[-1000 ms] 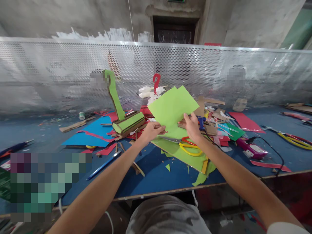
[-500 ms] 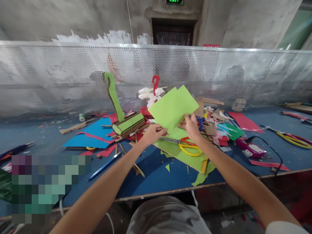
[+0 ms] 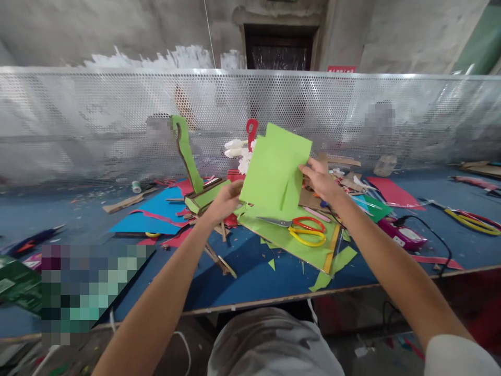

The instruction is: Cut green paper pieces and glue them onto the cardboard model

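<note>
A bright green sheet of paper (image 3: pixel 274 167) is held up above the work table, tilted, with a stepped top edge and a crease or slit low on its right part. My right hand (image 3: pixel 321 180) pinches its right edge, thumb in front. Beside the lower left edge is my left hand (image 3: pixel 225 203), fingers stretched towards the paper, their tips close to it or just behind it. Beneath, scissors (image 3: pixel 309 231) with red and yellow handles lie on a larger green sheet (image 3: pixel 274 241). Green scraps (image 3: pixel 332 269) lie around that sheet.
A green-covered cardboard piece with a curved neck (image 3: pixel 188 156) stands behind my left hand. Blue paper (image 3: pixel 146 216), red paper (image 3: pixel 393 190), a purple corded device (image 3: pixel 403 235) and another pair of scissors (image 3: pixel 465 216) lie about. A perforated metal screen (image 3: pixel 117 120) borders the table's back.
The green sheet has turned clockwise to stand more upright. My left hand has moved left to its side edge, and my right hand has risen along the right edge.
</note>
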`<state>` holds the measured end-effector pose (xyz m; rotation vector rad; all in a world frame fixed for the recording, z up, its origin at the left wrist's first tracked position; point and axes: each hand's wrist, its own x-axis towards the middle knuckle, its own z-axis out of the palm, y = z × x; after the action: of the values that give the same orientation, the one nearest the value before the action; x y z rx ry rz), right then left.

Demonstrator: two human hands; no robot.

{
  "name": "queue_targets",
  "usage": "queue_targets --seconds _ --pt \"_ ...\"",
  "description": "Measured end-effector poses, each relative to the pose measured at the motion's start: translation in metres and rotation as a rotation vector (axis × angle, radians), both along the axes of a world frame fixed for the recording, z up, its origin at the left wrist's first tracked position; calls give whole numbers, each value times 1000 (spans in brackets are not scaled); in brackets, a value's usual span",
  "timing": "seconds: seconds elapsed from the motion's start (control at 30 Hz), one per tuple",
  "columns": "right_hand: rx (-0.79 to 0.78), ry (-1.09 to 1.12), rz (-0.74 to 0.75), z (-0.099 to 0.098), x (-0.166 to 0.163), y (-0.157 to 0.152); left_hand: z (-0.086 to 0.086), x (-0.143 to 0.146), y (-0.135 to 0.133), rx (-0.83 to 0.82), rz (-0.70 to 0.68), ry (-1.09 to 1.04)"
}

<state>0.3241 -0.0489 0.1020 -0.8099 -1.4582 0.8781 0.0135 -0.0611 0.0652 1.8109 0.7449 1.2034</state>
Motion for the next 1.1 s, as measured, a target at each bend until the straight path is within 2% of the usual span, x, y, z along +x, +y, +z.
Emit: queue_targets --seconds 0.1,0.17,0.27,0.33,0.4,0.5,0.6,0.67,0.73,0.83,1.1 --pt "-49 -265 161 29 2 -3 11 -13 -1 -97 83 -217" --pt "-92 -407 218 47 -4 -7 17 -16 -4 -112 127 -278" --pt "-160 -625 319 65 -21 -6 24 -14 -8 -92 152 -212" --pt "-191 -816 444 68 -34 3 27 -10 -6 -63 148 -90" --pt "-177 -984 536 64 -48 16 30 -4 0 -26 128 43" --pt "-124 -1139 549 50 -65 35 29 6 16 -14 48 209" --pt "-145 -1212 565 36 -76 45 22 15 34 8 -75 299" --pt "-197 -1201 564 27 -79 47 14 18 44 20 -110 333" --pt "-228 -1174 539 20 -80 50 5 18 50 -10 -100 384" --pt "-169 -1200 550 9 -83 58 -6 14 54 -63 -67 434" --pt "-3 -1208 547 -5 -81 64 -20 6 51 -37 16 337"
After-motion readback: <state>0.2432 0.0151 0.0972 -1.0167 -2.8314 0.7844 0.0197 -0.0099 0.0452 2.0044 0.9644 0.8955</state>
